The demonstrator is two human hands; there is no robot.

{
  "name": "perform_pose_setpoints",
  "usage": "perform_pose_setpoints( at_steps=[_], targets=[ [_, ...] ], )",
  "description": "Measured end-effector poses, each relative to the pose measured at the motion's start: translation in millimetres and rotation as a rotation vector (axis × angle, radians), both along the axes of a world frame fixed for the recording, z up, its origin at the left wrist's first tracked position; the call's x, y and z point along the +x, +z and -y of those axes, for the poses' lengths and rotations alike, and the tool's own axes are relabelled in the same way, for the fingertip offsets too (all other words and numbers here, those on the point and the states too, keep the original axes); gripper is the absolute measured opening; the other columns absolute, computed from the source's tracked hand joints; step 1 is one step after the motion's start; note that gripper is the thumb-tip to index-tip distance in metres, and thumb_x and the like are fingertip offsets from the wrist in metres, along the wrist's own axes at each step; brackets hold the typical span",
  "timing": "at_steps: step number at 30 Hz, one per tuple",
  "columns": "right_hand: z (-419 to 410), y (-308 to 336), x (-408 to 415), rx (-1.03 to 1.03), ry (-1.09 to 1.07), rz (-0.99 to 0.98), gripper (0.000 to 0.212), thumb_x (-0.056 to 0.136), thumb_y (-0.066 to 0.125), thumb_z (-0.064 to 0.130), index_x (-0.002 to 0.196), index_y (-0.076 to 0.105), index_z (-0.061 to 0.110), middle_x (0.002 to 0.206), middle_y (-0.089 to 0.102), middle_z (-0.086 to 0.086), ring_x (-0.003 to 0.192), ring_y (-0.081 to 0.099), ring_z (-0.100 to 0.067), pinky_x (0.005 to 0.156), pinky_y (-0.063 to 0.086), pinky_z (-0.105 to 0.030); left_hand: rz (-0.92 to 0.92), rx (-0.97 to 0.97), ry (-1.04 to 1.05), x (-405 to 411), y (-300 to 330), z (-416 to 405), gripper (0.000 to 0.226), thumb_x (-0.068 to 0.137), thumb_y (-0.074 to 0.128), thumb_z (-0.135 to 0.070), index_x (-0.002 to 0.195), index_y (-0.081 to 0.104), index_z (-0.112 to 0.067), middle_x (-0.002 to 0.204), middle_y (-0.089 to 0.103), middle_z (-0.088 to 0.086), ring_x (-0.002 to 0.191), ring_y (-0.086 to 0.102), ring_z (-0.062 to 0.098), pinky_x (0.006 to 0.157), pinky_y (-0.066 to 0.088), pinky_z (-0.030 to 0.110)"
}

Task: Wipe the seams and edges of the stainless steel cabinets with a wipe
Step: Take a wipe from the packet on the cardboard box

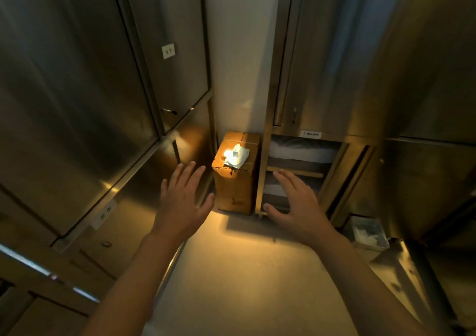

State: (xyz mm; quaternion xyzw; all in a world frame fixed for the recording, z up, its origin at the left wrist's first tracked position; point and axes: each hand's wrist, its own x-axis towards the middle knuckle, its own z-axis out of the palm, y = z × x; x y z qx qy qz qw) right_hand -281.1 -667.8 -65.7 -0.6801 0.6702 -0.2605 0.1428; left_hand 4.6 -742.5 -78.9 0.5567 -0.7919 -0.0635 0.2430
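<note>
Stainless steel cabinets rise along my left, and a second bank stands on my right with one low compartment open onto folded linens. Between them, at the far edge of the floor against the wall, sits a cardboard box. My left hand and right hand hover with fingers spread, holding nothing. The crumpled white wipe lies on top of the box.
</note>
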Motion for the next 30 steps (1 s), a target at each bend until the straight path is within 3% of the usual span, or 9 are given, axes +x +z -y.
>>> perform_pose_setpoints(
  at_steps=[14,30],
  targets=[
    [109,-6,28,0.03,-0.011,-0.019,0.085,0.092,0.06,0.064,0.162,0.018,0.04,0.17,0.013,0.014,0.156,0.011,-0.012,0.127,0.019,-0.05,-0.061,0.033,-0.011,25,-14,107,0.077,0.091,0.032,-0.065,0.16,0.03,-0.032,0.17,0.024,-0.006,0.159,0.009,0.016,0.125,0.015,0.056],
    [285,-21,-61,0.082,0.086,0.064,0.087,0.089,0.062,0.066,0.161,0.018,0.043,0.169,0.014,0.018,0.156,0.016,-0.014,0.124,0.03,-0.051,-0.06,0.086,0.025,-61,-17,253,0.075,0.092,0.041,-0.063,0.161,0.023,-0.038,0.171,0.015,-0.013,0.159,0.002,0.011,0.127,0.009,0.05]
  ],
)
